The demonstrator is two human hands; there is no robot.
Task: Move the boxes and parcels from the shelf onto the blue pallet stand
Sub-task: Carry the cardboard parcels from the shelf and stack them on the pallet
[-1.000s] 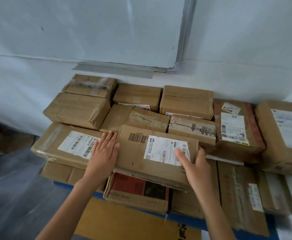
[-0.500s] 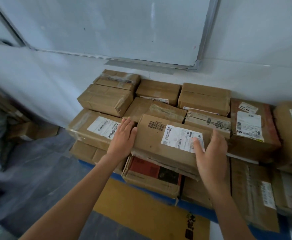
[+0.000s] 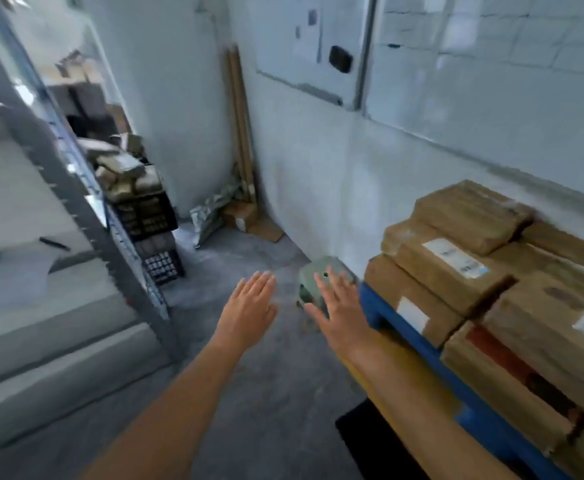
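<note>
Boxes: I see brown cardboard boxes (image 3: 456, 261) stacked in layers at the right, taped, several with white printed labels; one low box shows a red and black face. The picture is blurred, so I cannot read the labels.
Where: they sit on the blue pallet stand (image 3: 418, 344), set against the white wall under a whiteboard (image 3: 491, 57).
Left hand: my left hand (image 3: 250, 304) is held out over the grey floor, fingers straight and together, holding nothing.
Right hand: my right hand (image 3: 335, 306) is spread flat just left of the pallet corner, empty as well; it overlaps a small grey block (image 3: 313, 282) on the floor, and I cannot tell whether it touches it.
Shelf: a grey metal shelf (image 3: 75, 188) rises at the left.
Crates: black crates (image 3: 148, 220) stand behind the shelf post, piled with parcels (image 3: 124, 171).
Corner: long cardboard tubes (image 3: 238, 133) lean upright there, with crumpled wrapping at their foot.
</note>
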